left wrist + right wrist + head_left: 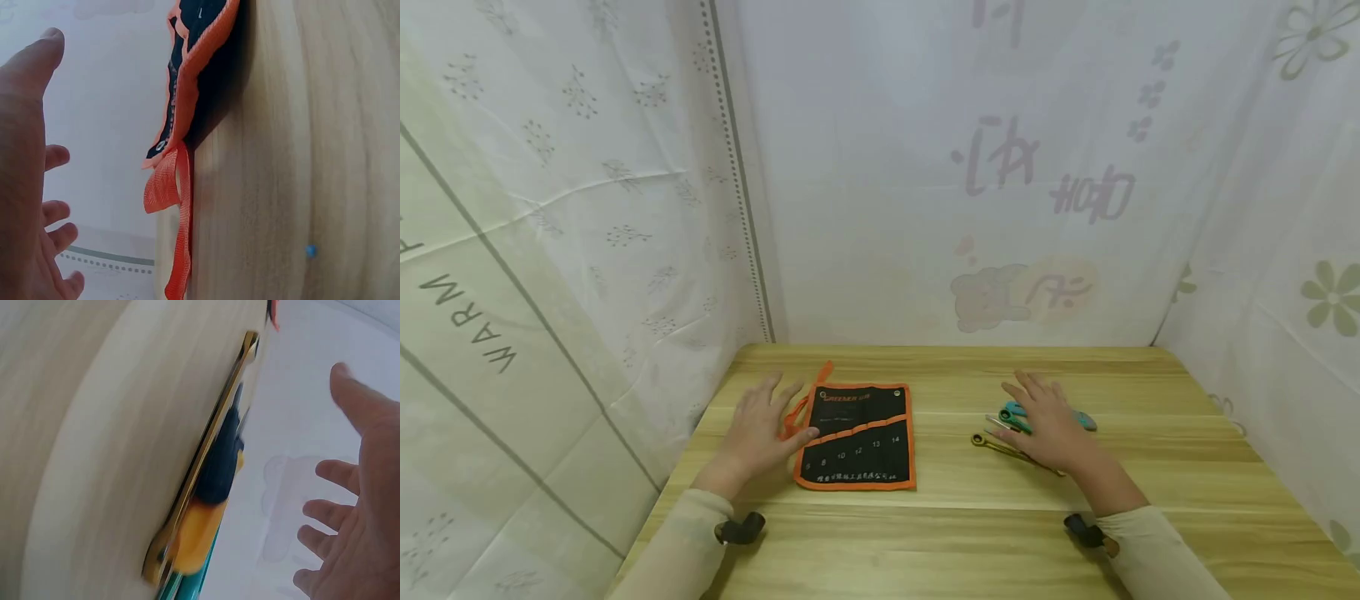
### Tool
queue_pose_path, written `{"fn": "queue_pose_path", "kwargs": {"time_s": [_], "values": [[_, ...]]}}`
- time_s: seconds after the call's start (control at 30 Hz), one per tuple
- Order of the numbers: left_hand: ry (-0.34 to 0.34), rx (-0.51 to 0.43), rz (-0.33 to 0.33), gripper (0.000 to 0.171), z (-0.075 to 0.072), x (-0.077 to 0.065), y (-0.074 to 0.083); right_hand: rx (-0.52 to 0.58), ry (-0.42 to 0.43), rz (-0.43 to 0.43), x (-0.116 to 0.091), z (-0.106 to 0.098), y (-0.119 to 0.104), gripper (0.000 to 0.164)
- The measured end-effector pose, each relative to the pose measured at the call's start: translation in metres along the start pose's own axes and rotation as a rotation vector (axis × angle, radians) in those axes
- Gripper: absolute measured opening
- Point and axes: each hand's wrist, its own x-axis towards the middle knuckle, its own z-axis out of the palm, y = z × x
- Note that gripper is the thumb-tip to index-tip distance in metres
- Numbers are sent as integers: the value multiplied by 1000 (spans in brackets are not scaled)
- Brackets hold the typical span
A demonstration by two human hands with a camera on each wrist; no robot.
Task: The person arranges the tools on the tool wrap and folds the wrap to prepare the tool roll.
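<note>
A black tool pouch [857, 458] with orange edging and numbered pockets lies flat on the table. My left hand [760, 429] hovers by its left side, fingers spread and holding nothing; the left wrist view shows it apart from the pouch's orange strap [180, 244]. On the right, my right hand [1051, 427] is spread above a small group of tools and partly hides them. Among these are a gold ratchet wrench [206, 456], a screwdriver with a black and yellow handle [215, 469], a green ring-ended wrench [1007, 416] and a teal-and-grey tool [1086, 421].
The wood-grain table [880, 550] runs back to a printed white curtain [880, 183], with more curtain at both sides. A tiny blue speck [311, 251] lies on the tabletop. Black wrist cameras [743, 529] sit on both forearms.
</note>
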Motion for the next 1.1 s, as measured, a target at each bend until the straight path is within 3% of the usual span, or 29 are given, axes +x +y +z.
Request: {"fn": "queue_pose_path", "kwargs": {"time_s": [0.23,0.47,0.63,0.87,1.1], "values": [[23,-22,18,82,2,-8,6,49,11,-66,11,9,-16,74],[51,-29,24,67,3,-15,12,55,-38,-98,24,17,-37,66],[48,-53,39,57,6,-21,16,62,-64,-132,32,24,-52,57],[43,-108,78,30,11,-30,19,64,-108,-178,47,33,-69,44],[16,-140,84,25,11,-38,25,127,-155,-199,60,42,-81,31]]}}
